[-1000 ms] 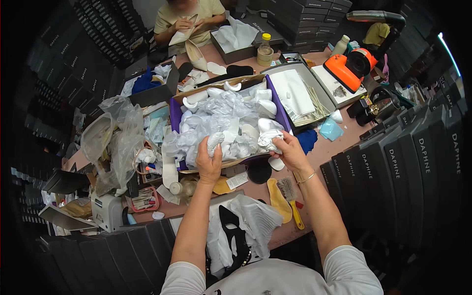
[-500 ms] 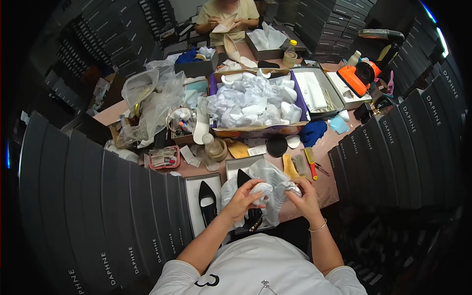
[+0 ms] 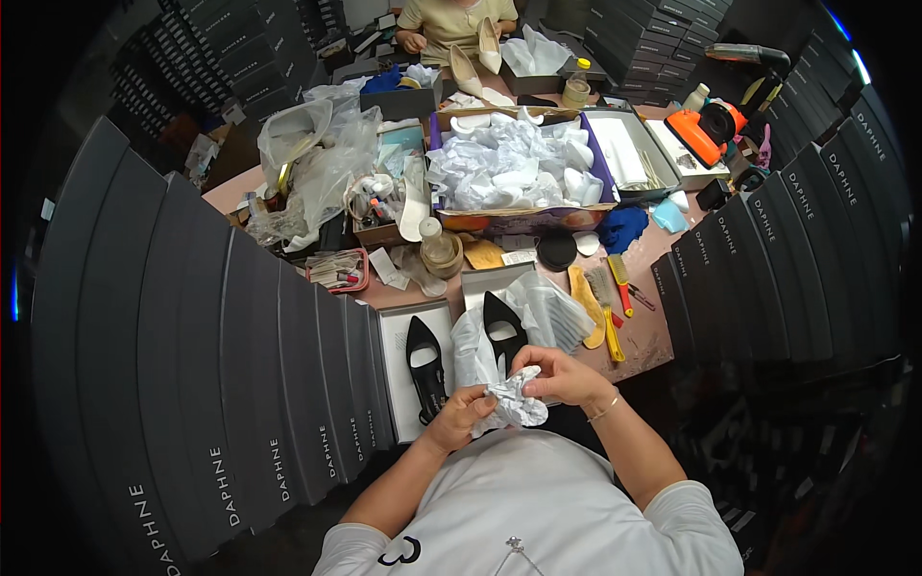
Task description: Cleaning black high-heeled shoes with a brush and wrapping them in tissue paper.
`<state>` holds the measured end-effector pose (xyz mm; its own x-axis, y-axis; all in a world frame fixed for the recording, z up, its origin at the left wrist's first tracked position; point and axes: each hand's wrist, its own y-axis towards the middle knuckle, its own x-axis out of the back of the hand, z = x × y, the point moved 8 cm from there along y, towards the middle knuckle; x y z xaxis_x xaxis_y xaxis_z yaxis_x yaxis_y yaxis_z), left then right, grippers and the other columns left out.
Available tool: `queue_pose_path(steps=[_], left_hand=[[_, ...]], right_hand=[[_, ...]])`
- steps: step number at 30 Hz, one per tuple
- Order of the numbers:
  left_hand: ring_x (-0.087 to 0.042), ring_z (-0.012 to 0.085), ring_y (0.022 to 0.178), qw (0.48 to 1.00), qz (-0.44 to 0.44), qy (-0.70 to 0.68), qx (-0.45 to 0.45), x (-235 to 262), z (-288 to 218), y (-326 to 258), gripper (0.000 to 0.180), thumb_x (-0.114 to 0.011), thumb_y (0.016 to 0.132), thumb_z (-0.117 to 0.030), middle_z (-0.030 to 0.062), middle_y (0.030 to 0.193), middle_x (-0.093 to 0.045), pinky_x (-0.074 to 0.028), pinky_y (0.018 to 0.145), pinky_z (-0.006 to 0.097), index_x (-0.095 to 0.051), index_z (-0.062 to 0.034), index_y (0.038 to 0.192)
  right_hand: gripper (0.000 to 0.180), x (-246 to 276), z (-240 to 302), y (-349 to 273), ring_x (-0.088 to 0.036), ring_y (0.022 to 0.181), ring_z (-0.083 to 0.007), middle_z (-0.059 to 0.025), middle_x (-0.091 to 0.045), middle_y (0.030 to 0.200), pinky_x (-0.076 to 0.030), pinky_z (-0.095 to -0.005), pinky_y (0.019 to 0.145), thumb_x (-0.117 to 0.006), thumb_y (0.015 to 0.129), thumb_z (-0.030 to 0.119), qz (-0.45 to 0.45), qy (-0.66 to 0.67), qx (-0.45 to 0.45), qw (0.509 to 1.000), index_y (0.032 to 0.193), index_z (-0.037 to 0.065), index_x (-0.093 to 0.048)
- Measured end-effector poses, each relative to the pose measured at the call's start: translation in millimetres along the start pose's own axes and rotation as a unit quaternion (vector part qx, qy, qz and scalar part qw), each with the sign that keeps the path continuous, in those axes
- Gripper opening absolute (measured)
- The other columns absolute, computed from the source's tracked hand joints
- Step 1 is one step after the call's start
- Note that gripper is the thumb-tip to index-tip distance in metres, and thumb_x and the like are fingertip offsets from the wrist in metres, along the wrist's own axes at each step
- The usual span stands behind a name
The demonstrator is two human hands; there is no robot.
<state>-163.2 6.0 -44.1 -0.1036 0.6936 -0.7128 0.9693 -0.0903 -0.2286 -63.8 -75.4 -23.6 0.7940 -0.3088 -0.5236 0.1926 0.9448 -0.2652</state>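
Observation:
Close to my body, both hands grip a crumpled wad of white tissue paper [image 3: 520,403]. My left hand [image 3: 461,418] is closed on its left side, thumb on top. My right hand [image 3: 562,376] pinches its upper edge. Just beyond are two black pointed shoes: the left shoe [image 3: 422,348] lies in a pale-lined shoebox [image 3: 392,338], and the right shoe [image 3: 497,312] rests among white tissue wrapping [image 3: 471,350]. My hands and the wad hide part of the right shoe's heel end. A sheet of translucent wrapping [image 3: 552,312] spreads beside it.
Stacks of dark shoeboxes [image 3: 250,365] rise on the left and right [image 3: 768,259]. Beyond the shoes are a carton [image 3: 519,223] full of tissue wads, brushes [image 3: 605,298], a glass bottle [image 3: 437,245] and an orange device [image 3: 706,134]. Across the table, a person [image 3: 451,29] handles beige shoes [image 3: 475,62].
My hands have drawn together and nearer my body, now both on one tissue wad. The view has shifted, uncovering more of the black shoes. The person opposite has lowered the beige shoe.

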Motion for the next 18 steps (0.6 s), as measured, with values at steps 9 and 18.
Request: queue_pose_path(steps=[9, 18], left_hand=[[-0.054, 0.0111, 0.070, 0.882, -0.073, 0.445, -0.134, 0, -48, -4, 0.023, -0.063, 0.092, -0.021, 0.0069, 0.077, -0.059, -0.044, 0.064, 0.026, -0.066, 0.0024, 0.091], [-0.048, 0.0077, 0.071, 0.956, -0.044, 0.285, -0.061, 0, -36, -9, 0.021, -0.061, 0.092, -0.015, 0.0017, 0.076, -0.053, -0.039, 0.063, 0.024, -0.063, 0.0053, 0.086]], right_hand=[[0.039, 1, 5, -7, -0.060, 0.087, -0.0096, -0.0045, -0.063, 0.097, -0.050, -0.0246, 0.076, -0.075, 0.083, 0.015, -0.147, -0.253, 0.057, 0.955, 0.112, 0.001, -0.053], [0.020, -3, -20, -17, -0.057, 0.075, -0.0049, 0.0013, -0.062, 0.085, -0.047, -0.0211, 0.065, -0.061, 0.095, 0.015, -0.123, -0.145, 0.017, 0.982, 0.107, 0.000, -0.062]])
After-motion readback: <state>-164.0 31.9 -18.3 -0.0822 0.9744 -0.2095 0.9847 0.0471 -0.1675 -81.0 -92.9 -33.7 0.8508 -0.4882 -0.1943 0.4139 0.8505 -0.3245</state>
